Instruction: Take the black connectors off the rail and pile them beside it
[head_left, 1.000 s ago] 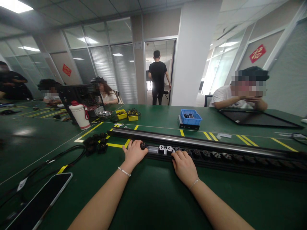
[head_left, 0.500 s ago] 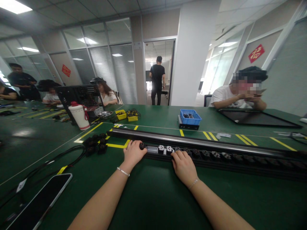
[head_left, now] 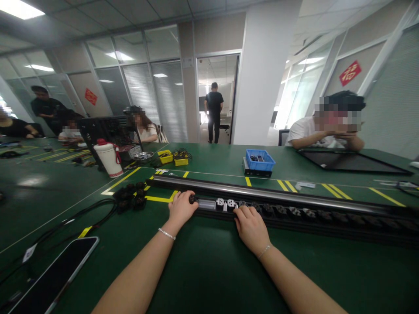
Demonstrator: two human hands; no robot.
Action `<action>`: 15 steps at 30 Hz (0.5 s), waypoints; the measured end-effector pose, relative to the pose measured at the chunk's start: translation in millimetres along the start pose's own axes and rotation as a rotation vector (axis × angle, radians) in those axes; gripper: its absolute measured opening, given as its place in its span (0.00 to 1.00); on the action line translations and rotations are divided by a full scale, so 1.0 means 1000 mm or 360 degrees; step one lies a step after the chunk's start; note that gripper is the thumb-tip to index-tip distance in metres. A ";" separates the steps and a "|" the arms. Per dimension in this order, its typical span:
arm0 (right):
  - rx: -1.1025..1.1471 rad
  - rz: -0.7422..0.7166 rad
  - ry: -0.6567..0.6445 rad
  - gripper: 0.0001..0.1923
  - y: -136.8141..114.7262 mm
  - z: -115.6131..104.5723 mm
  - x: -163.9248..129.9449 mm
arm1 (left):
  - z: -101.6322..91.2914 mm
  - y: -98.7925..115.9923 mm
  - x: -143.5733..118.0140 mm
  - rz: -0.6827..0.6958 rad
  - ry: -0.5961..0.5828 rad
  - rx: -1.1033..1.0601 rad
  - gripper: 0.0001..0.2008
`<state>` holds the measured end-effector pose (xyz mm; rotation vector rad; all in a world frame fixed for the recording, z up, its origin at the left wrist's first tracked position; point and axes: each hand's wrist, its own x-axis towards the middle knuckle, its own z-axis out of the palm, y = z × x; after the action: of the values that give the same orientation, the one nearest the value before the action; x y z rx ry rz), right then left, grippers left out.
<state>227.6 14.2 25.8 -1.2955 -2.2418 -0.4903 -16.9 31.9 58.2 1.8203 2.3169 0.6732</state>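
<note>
Black strip housing (head_left: 209,214) lies across the tabletop (head_left: 209,270) under your fingers. Your left hand (head_left: 181,210) has thumb and fingers closed on a black socket (head_left: 192,199) toward the strip's left end. Your right hand (head_left: 252,224) has fingers curled on the near edge, just beside the white-faced sockets (head_left: 231,204); can't tell if they're pinching anything.

Status, my read: partly filled. Two white-faced sockets look seated between your hands, plus a long row of dark sockets (head_left: 281,211) running off past your right fingers. Not filled: bare grey stretch (head_left: 207,204) between your left fingers and the first white face. Can't tell if the socket at your left fingers is seated.

Loose black blocks (head_left: 139,201) are piled left of your left fingers. Silver-topped rail (head_left: 229,188) lies just beyond both hands. Phone (head_left: 59,274) sits closer to you, left of your left fingers.
</note>
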 end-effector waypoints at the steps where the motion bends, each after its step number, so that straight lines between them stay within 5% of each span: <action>1: 0.0002 -0.0001 0.0003 0.08 0.000 0.000 0.000 | 0.000 -0.001 0.001 0.0004 -0.0011 -0.0002 0.16; 15: -0.0001 -0.0007 0.0048 0.08 -0.001 0.001 0.000 | -0.004 -0.007 0.006 0.0030 -0.0020 -0.0029 0.16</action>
<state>226.7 14.7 24.5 -1.2758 -2.2204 -0.5089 -26.7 35.4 59.9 1.8352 2.2809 0.6809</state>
